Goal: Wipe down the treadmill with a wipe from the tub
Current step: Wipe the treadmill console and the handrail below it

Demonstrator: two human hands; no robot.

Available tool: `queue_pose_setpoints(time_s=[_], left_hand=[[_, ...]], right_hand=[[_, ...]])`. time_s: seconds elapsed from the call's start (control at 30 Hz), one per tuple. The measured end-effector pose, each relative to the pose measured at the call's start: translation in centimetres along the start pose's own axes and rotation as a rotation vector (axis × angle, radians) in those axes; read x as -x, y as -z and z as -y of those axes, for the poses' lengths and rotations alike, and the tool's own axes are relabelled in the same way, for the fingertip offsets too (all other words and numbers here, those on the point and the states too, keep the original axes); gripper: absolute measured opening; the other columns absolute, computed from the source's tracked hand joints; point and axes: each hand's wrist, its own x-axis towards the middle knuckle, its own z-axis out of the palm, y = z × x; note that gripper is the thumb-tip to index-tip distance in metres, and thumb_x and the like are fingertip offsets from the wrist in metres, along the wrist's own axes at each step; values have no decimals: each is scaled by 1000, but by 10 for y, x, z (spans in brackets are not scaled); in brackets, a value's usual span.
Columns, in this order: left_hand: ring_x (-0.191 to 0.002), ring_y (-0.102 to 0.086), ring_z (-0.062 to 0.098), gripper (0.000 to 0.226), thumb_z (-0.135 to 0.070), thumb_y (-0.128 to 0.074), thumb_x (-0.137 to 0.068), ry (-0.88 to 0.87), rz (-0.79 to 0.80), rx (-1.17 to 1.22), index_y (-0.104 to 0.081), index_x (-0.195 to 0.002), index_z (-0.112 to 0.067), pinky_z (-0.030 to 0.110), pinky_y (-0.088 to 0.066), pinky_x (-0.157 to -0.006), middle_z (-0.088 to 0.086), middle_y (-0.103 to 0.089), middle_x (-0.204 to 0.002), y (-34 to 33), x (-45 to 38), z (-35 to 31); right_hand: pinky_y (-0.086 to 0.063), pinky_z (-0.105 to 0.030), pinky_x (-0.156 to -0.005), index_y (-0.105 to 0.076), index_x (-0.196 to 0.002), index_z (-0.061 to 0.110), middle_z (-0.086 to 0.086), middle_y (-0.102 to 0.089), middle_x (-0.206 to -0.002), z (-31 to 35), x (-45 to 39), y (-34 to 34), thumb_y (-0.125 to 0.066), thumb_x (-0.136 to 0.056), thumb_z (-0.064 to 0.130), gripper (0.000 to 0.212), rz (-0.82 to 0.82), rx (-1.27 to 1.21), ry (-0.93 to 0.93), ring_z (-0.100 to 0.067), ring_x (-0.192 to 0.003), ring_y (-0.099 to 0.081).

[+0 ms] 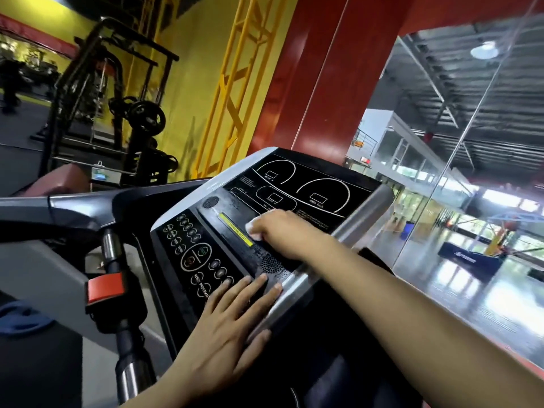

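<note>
Gym floor, yellow wall and weight rack (117, 113) upper left, glass wall at right. At frame centre the treadmill console (265, 219) tilts; the right hand (282, 234) has its fingers curled on a white wipe (253, 228) against the panel, while the left hand (232, 313) lies flat, fingers spread, at the console's lower edge

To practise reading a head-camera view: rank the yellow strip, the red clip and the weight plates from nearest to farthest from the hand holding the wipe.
Measured from the right hand pressing the wipe on the console:
1. Yellow strip: right beside the wipe, on the console.
2. Red clip: lower left, on the post beside the console.
3. Weight plates: upper left, on the rack across the room.
</note>
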Motion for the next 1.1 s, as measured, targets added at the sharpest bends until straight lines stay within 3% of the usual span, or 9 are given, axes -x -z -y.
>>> queue_pose_setpoints(time_s=[0.13,0.2,0.33,0.5,0.6,0.7,0.77,0.93,1.1], left_hand=[[-152,-28,16,60,-53,-36,-103,-25,-55,11,-27,-160,-36,47,-24,-116,-8,-28,-166,-4,-1,4],[-152,-30,17,61,-54,-39,-101,-32,-67,19,-28,-159,-36,48,-26,-116,-8,-29,-165,-6,-1,6],[-151,-32,17,61,-55,-38,-101,-37,-79,10,-30,-158,-36,50,-28,-115,-8,-29,-165,-10,0,8],[-150,-33,17,60,-55,-41,-101,-42,-105,9,-36,-157,-34,49,-28,-115,-7,-32,-164,-10,0,7],[-150,-35,17,59,-55,-41,-101,-42,-122,12,-37,-156,-35,49,-28,-115,-7,-34,-163,-11,0,8],[-149,-36,17,58,-55,-40,-100,-42,-124,23,-39,-155,-35,49,-29,-114,-8,-35,-162,-12,-1,8],[-149,-36,16,58,-55,-39,-101,-39,-119,17,-39,-155,-35,49,-29,-115,-8,-34,-163,-11,-2,8],[-150,-32,15,57,-55,-38,-102,-25,-94,26,-37,-156,-35,48,-26,-117,-10,-32,-164,-8,-2,7],[-152,-27,13,57,-56,-33,-104,-8,-67,38,-35,-157,-35,47,-23,-120,-11,-28,-165,-4,0,3]], right_hand=[[-43,-34,-69,-54,-85,27,-4,-53,-89,-41,-15,26,-46,-89,29,10,-103,213,62,-23,-80,-47],[-46,-39,-77,-52,-88,28,-5,-52,-93,-87,-22,55,-46,-94,18,13,-213,315,-111,-22,-85,-45],[-39,-30,-65,-60,-82,20,-8,-56,-84,-121,-36,65,-54,-82,-2,23,-388,222,-387,-34,-88,-60],[-50,-33,-102,-71,-123,35,-4,-69,-128,-69,-55,26,-56,-91,10,43,-125,90,-85,-26,-115,-66],[-47,-32,-91,-69,-125,20,-16,-65,-125,-78,-51,57,-54,-96,20,33,-183,216,-216,-34,-113,-65],[-45,-34,-80,-69,-101,9,-20,-65,-104,-110,-35,76,-52,-88,-1,24,-350,220,-491,-39,-104,-66],[-47,-31,-76,-70,-94,18,-13,-66,-96,-95,-25,64,-52,-84,-3,29,-350,126,-428,-34,-99,-69],[-52,-30,-97,-70,-124,33,-1,-72,-118,-27,7,15,-59,-98,36,29,-79,19,17,-19,-103,-68],[-51,-38,-92,-70,-108,7,-23,-66,-114,-93,31,79,-56,-93,7,20,-317,193,-514,-37,-106,-66]])
